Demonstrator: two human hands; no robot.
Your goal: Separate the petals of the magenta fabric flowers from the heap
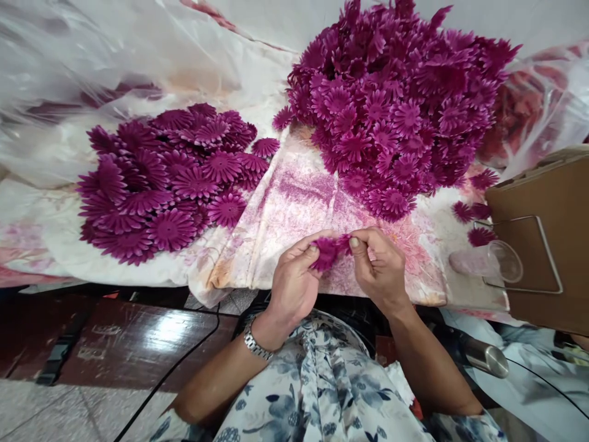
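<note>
My left hand (297,276), with a metal watch on the wrist, pinches a purple artificial flower (324,253) above the front of the cloth-covered table. My right hand (380,264) pinches a smaller purple petal piece (344,244) between thumb and forefinger, right beside that flower. Whether the two pieces touch or join is hard to make out. Behind my left hand lies a spread pile of larger, flat flower pieces (184,178). A taller heap of smaller purple flowers (396,116) rises beyond my right hand.
A cardboard box (547,245) stands at the right, with a bent metal wire (550,255) and a clear plastic cup (488,263) beside it. Loose flowers (481,236) lie near the box. Clear plastic bags (115,55) cover the back left. The stained cloth (294,202) hangs over the table's front edge.
</note>
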